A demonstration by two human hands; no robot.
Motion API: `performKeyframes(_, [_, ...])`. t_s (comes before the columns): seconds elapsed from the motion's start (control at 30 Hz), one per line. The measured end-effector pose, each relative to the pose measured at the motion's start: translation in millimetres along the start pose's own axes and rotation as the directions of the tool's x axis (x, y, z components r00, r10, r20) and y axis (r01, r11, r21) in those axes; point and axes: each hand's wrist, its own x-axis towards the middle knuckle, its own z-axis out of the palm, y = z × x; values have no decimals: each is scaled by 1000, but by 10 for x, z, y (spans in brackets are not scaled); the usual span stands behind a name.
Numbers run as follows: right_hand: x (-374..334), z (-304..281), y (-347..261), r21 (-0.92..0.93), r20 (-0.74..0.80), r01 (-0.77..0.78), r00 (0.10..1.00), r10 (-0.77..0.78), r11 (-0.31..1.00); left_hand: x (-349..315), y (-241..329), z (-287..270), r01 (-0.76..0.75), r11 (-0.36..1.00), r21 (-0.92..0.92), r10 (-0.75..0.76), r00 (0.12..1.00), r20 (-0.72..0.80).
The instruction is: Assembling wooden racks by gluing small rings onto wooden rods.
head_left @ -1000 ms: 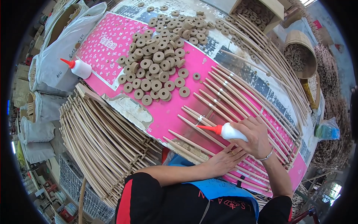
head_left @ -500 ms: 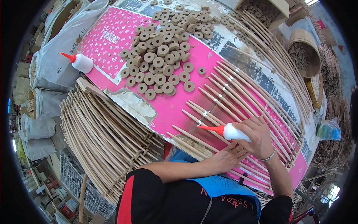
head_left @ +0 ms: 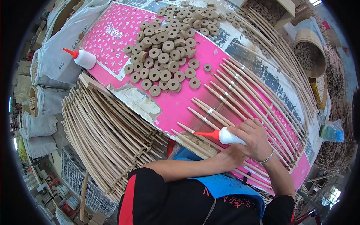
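Note:
My right hand (head_left: 255,138) is wrapped round a white glue bottle (head_left: 231,137) with a red nozzle. The nozzle points left, its tip at the end part of a wooden rod (head_left: 202,137) near the table's front edge. White glue dabs show on several of the rods (head_left: 225,101) laid side by side in a slanting row. Below the bottle my left hand (head_left: 229,158) lies over the nearest rods; its fingers are hidden behind the right hand, so their hold cannot be made out.
A heap of wooden rings (head_left: 165,56) covers the middle of the pink table sheet (head_left: 173,108). Another glue bottle (head_left: 84,59) stands at the left edge. Stacked rods (head_left: 108,138) fill the left side. At the right are a wooden tub (head_left: 314,60) and more long rods (head_left: 296,86).
The glue bottle in my right hand has moved left and slightly down, its tip passing to a nearer rod. My left hand is now more covered by the right. The view has shifted slightly.

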Motion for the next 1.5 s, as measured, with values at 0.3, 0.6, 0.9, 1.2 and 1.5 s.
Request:
performKeyframes(0.3, [-18,12,-88,30,-7,31,999,-31,999,21,52,-20,111,971,-211,-93,991,94])
performKeyframes(0.6, [66,140,-139,-2,6,92,996,-92,996,-156,59,242,153,960,-234,-140,988,72])
performKeyframes(0.9, [-698,139,228,291,-266,-149,936,230,945,141,-58,-362,62,997,48,-75,945,319])
performKeyframes(1.2, [-3373,315,700,862,-507,-104,-188,841,496,578,174,-747,-57,974,218,-36,915,401])
performKeyframes(1.5, [-6454,1324,1926,785,-520,-617,-707,479,-59,669,180,-797,-20,981,193,-56,923,381])
